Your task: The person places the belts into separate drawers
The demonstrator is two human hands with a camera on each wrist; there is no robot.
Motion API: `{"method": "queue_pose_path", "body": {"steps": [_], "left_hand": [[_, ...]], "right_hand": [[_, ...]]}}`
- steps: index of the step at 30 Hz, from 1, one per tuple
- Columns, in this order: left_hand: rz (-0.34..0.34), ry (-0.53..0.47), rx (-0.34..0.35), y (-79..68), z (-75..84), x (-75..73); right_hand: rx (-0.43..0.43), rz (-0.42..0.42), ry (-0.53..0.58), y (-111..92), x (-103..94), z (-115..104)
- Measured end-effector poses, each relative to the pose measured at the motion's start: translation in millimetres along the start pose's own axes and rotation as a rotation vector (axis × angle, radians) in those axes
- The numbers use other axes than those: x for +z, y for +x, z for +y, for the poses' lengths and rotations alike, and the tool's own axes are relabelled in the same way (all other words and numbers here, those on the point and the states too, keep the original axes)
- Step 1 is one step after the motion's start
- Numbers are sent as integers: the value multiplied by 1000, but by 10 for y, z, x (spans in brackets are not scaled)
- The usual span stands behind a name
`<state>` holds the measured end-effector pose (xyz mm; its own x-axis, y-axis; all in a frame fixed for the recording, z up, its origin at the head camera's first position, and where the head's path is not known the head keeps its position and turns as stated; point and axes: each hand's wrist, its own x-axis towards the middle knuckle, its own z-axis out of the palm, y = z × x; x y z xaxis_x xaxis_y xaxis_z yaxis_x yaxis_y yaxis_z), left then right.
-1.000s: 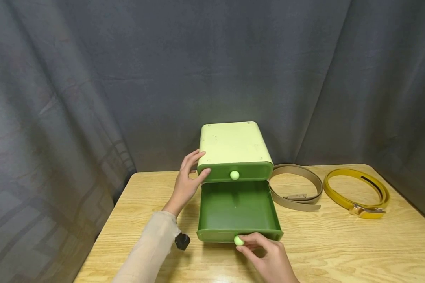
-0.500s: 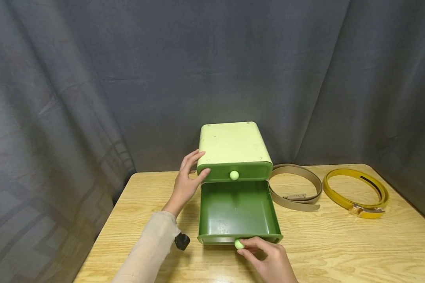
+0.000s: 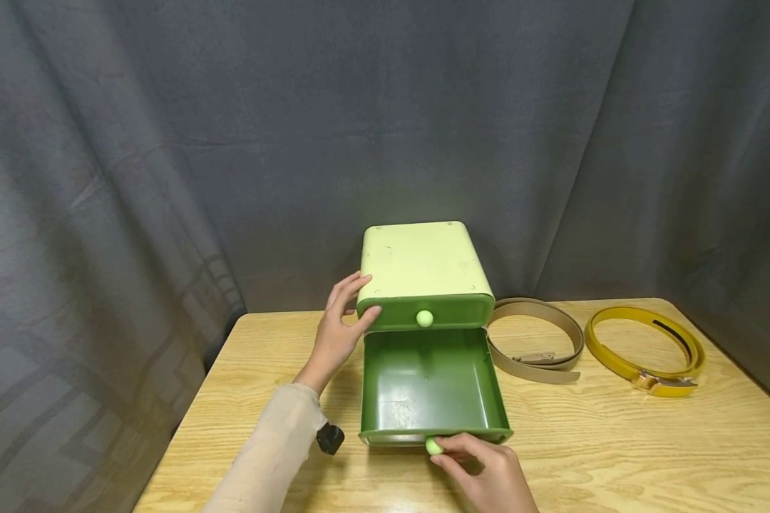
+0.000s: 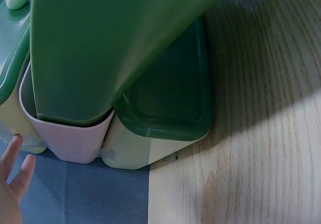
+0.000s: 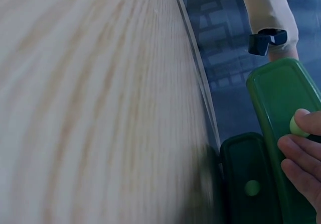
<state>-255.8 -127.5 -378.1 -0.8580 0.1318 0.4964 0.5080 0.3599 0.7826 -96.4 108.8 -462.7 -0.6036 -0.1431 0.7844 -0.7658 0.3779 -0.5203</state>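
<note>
A small drawer cabinet [image 3: 423,260] with a pale yellow-green top stands on the table. Its middle drawer [image 3: 391,437], dark green and bare inside, is pulled well out, while the top drawer [image 3: 394,313] is closed. My right hand [image 3: 488,472] pinches the round light-green knob [image 3: 433,446] of the extended drawer between thumb and fingers. At the cabinet's upper left corner rests my left hand [image 3: 335,343], thumb on the top drawer's front and fairly straight fingers along the side. The left wrist view shows a pink middle tier [image 4: 72,138] and a closed bottom drawer [image 4: 170,128].
To the right of the cabinet lies a coiled taupe belt [image 3: 574,335], with a coiled mustard-yellow belt [image 3: 696,353] with a gold-toned buckle farther right. Grey curtains [image 3: 385,142] hang behind the wooden table [image 3: 616,442]. A black device [image 3: 330,438] is on the left wrist.
My right hand has drawn the middle drawer slightly farther toward me, and its front has come a little lower in view. The left hand and the belts stay put.
</note>
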Motion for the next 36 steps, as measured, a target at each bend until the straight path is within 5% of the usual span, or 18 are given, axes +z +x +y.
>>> {"method": "queue_pose_path", "body": {"steps": [20, 36], "left_hand": [[4, -21, 10, -12, -10, -8], [1, -10, 11, -3, -11, 4]], "right_hand": [[15, -6, -34, -23, -58, 4], [-31, 44, -28, 62, -354, -49]]}}
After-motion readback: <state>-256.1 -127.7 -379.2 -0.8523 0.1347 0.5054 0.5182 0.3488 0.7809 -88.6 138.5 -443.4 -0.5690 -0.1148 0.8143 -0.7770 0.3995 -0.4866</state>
